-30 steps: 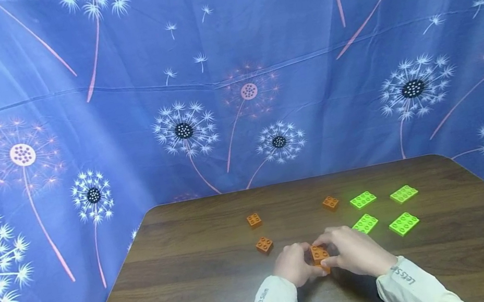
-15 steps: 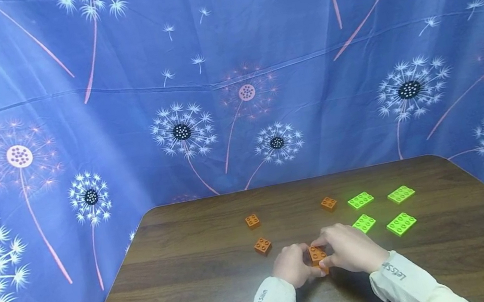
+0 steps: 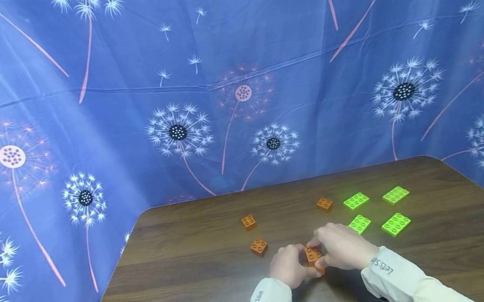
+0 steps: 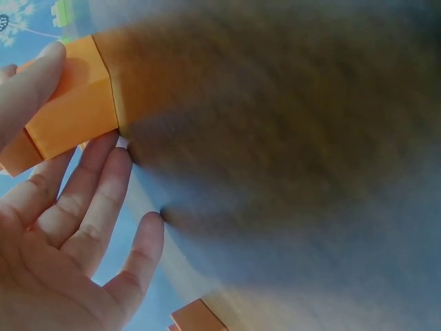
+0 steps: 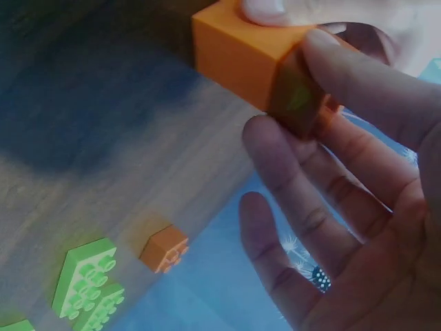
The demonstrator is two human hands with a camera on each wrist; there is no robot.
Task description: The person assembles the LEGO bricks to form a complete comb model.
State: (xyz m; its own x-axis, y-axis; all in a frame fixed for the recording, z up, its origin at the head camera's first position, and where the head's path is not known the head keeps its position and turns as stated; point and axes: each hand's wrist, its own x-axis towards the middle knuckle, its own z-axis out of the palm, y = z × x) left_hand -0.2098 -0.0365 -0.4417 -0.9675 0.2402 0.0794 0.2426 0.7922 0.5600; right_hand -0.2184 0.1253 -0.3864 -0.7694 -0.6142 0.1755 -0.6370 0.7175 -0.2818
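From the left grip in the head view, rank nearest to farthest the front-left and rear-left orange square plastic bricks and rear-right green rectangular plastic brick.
1. Front-left orange brick: beyond the left grip, to its left.
2. Rear-left orange brick: same side, farther back.
3. Rear-right green brick: back row, far right.

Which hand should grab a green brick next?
Probably the right hand: it's nearest the green bricks, which lie just past it on its side. The left hand would likely have to reach across. Both are holding an orange block, though.
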